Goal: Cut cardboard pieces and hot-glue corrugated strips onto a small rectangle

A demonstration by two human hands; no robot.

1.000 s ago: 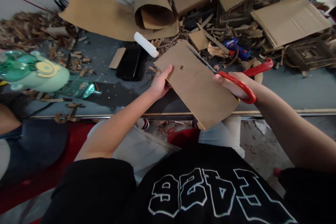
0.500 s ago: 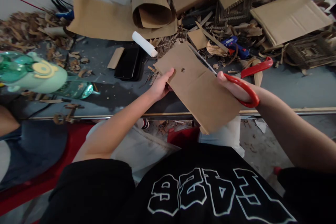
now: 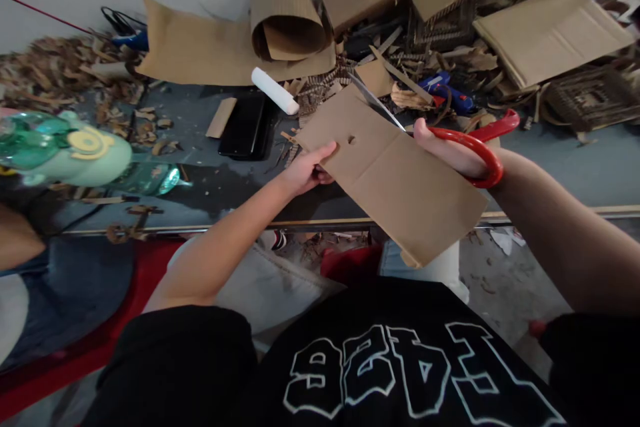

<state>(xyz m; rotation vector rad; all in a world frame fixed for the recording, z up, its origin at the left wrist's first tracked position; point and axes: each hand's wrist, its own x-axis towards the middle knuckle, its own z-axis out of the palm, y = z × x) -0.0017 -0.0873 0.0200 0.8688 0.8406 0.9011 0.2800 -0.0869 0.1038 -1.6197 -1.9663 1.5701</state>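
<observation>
A flat piece of cardboard (image 3: pixel 395 173) with a small hole and a crease hangs tilted over the table's front edge. My left hand (image 3: pixel 311 167) pinches its left side, thumb on top and fingers beneath. Red-handled scissors (image 3: pixel 487 153) are in my right hand (image 3: pixel 447 147), whose thumb passes through one handle loop. The scissors' blade lies along the cardboard's far edge, and the other handle sticks out to the right. Most of my right fingers are hidden behind the cardboard and handles.
A black phone (image 3: pixel 243 125), a white roll (image 3: pixel 275 90) and a rolled corrugated sheet (image 3: pixel 287 10) lie beyond my hands. Cardboard scraps (image 3: pixel 65 73) litter the table. A green bottle (image 3: pixel 75 150) lies left; a blue tool (image 3: pixel 450 90) and a cardboard panel (image 3: pixel 555 33) lie right.
The cardboard's near end has swung right and flattened, showing more of its crease. My right hand and the scissors have shifted slightly right. My left hand keeps its hold.
</observation>
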